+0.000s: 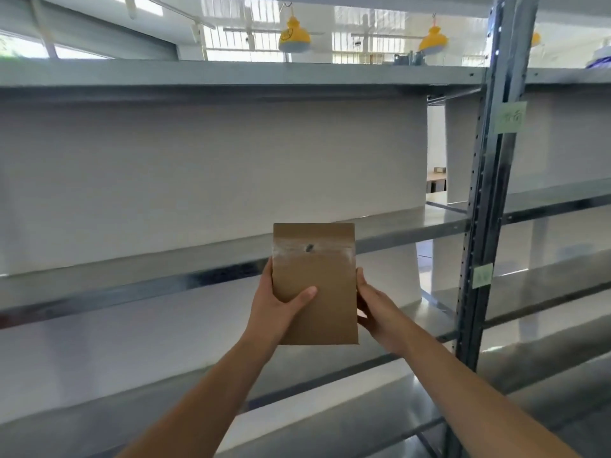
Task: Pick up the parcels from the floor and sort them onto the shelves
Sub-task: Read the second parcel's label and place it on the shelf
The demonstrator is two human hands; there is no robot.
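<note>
Both hands, left hand (276, 307) and right hand (373, 310), clasp a flat brown cardboard parcel (315, 285) upright before the grey metal shelf (413, 226); placing comes next, likely sliding it forward.

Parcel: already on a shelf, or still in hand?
In hand. The brown parcel is held upright in front of the shelves, left hand and right hand gripping its side edges; its bottom edge rests on nothing.

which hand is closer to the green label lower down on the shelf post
Right. The right hand grips the brown parcel on the edge facing the lower green label; the left hand holds the far edge.
</note>
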